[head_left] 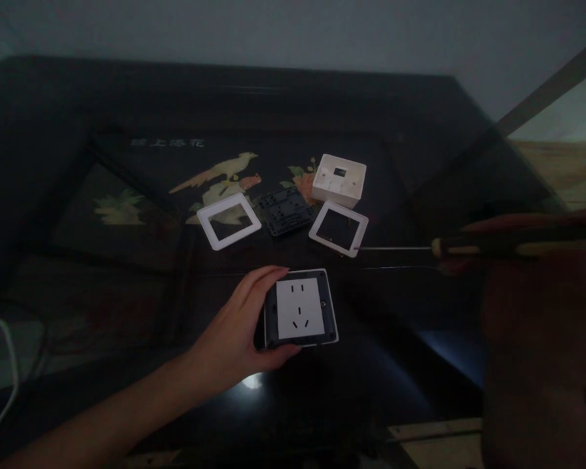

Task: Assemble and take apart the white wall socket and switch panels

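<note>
My left hand [247, 326] grips a wall socket [300, 307] by its left side, thumb below and fingers above. The socket has a white slotted face in a dark frame, with a screw showing at its right edge. On the right, my right hand [532, 299], dark and blurred, is wrapped round a screwdriver [473, 247]. The screwdriver's thin shaft points left, and its tip lies in line with the lower edge of a white cover frame [339, 249]; I cannot tell if they touch.
Beyond the socket lie another white cover frame [206, 228], a black mounting plate [286, 212] and a white back box [342, 176]. All rest on a dark glossy table [102, 273] with bird and flower decoration. A white cable [12, 365] hangs at the left edge.
</note>
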`<move>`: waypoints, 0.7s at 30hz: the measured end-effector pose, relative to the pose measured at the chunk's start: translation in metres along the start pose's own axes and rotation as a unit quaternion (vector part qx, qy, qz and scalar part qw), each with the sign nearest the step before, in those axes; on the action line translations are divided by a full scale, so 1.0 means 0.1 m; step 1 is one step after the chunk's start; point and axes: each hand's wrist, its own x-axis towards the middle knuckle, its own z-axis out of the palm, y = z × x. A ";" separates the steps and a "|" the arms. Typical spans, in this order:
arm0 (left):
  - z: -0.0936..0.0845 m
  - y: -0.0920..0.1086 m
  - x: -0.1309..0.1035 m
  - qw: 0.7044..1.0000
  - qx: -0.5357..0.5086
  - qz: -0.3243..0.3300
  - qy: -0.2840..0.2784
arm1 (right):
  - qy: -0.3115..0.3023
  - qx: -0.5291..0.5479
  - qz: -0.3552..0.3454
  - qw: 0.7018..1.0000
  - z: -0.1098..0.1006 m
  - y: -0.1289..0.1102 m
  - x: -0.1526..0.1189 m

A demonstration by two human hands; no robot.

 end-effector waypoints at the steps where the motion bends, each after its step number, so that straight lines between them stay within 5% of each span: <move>1: 0.00 0.00 0.00 1.000 0.000 -0.002 -0.001 | 0.029 0.067 0.017 0.997 0.07 -0.02 -0.03; 6: -0.01 -0.01 -0.01 1.000 0.002 -0.002 -0.002 | -0.029 0.182 0.142 0.973 0.29 -0.10 -0.19; 21: -0.01 0.00 0.00 1.000 0.002 0.001 -0.004 | -0.067 0.128 0.148 0.978 0.25 -0.10 -0.26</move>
